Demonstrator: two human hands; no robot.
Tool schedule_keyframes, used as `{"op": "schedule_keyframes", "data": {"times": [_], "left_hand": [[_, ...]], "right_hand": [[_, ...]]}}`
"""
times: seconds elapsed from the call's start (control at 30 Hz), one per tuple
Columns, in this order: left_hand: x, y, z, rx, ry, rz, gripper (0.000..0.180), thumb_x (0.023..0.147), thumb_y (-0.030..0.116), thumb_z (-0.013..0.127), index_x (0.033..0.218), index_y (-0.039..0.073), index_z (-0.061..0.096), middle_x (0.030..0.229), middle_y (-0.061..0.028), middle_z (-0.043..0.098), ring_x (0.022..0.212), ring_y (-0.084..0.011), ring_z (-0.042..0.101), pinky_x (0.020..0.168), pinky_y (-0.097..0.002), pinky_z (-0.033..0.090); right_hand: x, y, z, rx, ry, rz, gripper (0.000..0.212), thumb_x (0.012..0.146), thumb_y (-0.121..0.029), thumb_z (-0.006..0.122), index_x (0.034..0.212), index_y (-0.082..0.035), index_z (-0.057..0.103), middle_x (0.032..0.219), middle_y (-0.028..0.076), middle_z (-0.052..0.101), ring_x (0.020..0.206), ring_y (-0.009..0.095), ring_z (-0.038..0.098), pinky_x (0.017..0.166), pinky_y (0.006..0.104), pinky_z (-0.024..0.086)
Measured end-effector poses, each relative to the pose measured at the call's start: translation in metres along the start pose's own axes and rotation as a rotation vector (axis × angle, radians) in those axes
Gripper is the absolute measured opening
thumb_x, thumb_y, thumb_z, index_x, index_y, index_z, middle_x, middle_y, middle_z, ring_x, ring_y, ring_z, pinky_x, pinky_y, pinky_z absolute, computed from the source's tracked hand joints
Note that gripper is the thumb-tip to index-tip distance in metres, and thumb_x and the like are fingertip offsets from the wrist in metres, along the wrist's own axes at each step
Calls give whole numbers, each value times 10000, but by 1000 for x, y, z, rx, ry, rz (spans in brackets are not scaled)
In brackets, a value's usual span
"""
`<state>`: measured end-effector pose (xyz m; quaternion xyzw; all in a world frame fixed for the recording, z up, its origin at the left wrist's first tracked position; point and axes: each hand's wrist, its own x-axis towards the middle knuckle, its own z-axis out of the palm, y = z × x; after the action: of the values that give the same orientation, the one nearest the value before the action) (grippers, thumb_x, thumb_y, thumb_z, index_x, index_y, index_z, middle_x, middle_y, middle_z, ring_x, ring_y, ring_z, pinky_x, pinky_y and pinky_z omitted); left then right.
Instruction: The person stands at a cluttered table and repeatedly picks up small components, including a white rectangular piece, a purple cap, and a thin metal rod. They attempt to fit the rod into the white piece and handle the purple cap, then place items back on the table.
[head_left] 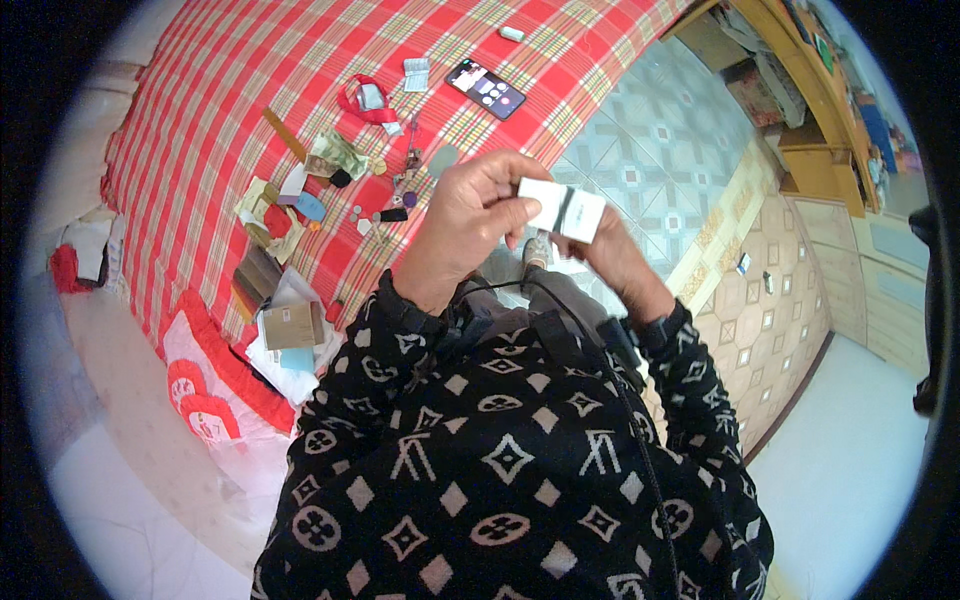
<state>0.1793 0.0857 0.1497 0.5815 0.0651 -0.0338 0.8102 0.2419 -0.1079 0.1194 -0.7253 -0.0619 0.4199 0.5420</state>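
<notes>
A small white box [587,217] with a dark band across its middle is held up in front of my body. My left hand [473,215] grips its left end, thumb on the upper face and fingers behind. From the other side my right hand [620,258] holds the box's lower right part; most of its fingers are hidden behind the box. Just left of my left hand, on the bed, lie a black small object [393,215] and a grey-green flat piece [442,160].
The bed has a red plaid cover [230,90]. On it lie a phone [485,88], a red ribbon [372,103], crumpled banknote-like papers [338,153], a cardboard box [293,326] and several small items. A wooden cabinet [820,170] stands right, beyond the tiled floor [640,165].
</notes>
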Motion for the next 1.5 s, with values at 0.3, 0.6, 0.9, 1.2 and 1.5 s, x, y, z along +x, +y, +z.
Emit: {"op": "schedule_keyframes", "data": {"times": [0.3, 0.6, 0.9, 1.2, 1.5], "left_hand": [[-15, -30, -16, 63, -177, -63, 201, 843, -60, 599, 1035, -2, 607, 906, -11, 626, 732, -87, 586, 653, -232, 483], [-39, -55, -36, 432, 132, 2, 135, 865, -36, 599, 994, -1, 618, 838, -8, 630, 699, -96, 571, 618, -276, 452], [-73, -83, -58, 342, 484, 18, 194, 887, 4, 611, 1080, 20, 621, 843, -12, 610, 664, -69, 562, 592, -233, 467], [-117, -104, -78, -236, 732, -6, 159, 899, 43, 644, 1054, 18, 613, 855, -44, 634, 670, -97, 598, 568, -241, 498], [-177, -157, -147, 41, 1274, -202, 268, 892, -21, 606, 1157, -10, 640, 804, -34, 611, 578, -108, 555, 502, -254, 479]], "right_hand": [[-13, -27, -16, 30, 41, -172, 190, 956, -144, 620, 857, 9, 674, 763, 16, 640, 669, 88, 554, 593, 231, 416], [-3, -16, 16, -86, -220, -162, 213, 975, -187, 613, 884, -4, 673, 670, -19, 558, 597, 60, 469, 542, 222, 340], [35, 6, 52, -114, -534, -10, 130, 950, -101, 631, 901, -5, 702, 688, 5, 603, 632, 81, 530, 583, 250, 414], [69, 35, 93, -284, -831, 65, 143, 956, -126, 621, 873, -20, 668, 699, -19, 547, 644, 78, 498, 593, 246, 411], [154, 89, 116, -451, -489, -173, 169, 921, -122, 630, 980, 27, 686, 767, 79, 640, 711, 180, 604, 659, 304, 477]]}}
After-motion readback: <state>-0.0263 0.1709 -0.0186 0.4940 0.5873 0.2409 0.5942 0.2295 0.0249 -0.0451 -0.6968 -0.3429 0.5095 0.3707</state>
